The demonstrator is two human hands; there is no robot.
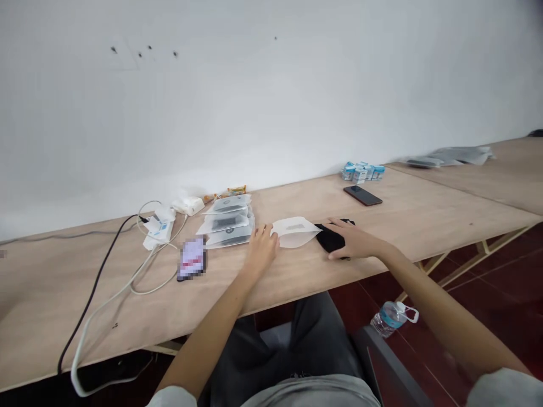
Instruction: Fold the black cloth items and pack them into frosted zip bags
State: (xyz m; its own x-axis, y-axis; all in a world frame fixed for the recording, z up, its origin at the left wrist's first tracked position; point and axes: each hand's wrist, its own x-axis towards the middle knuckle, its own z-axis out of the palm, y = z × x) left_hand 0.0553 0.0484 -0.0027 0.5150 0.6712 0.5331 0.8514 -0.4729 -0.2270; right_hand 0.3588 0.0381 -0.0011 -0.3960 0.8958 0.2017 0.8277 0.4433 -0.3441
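Note:
A translucent white bag [296, 232] lies on the wooden table [297, 271], its mouth gaping towards a black item [330, 239] on its right. My left hand [263, 247] is at the bag's left end, fingers bent and pressed on its edge. Over the black item rests my right hand [350, 240], palm down with the fingers spread; it covers part of the item. The item's left edge meets the bag's mouth. Left of my left hand are several translucent bags [231, 223] with dark contents, partly overlapping.
A lit phone [192, 258], a power strip [160, 229] and cables are at left. Small blue-and-white boxes [360, 172] and a dark phone [362, 195] are at back right. More bags [456, 156] lie farther right. A water bottle [390, 317] stands on the floor.

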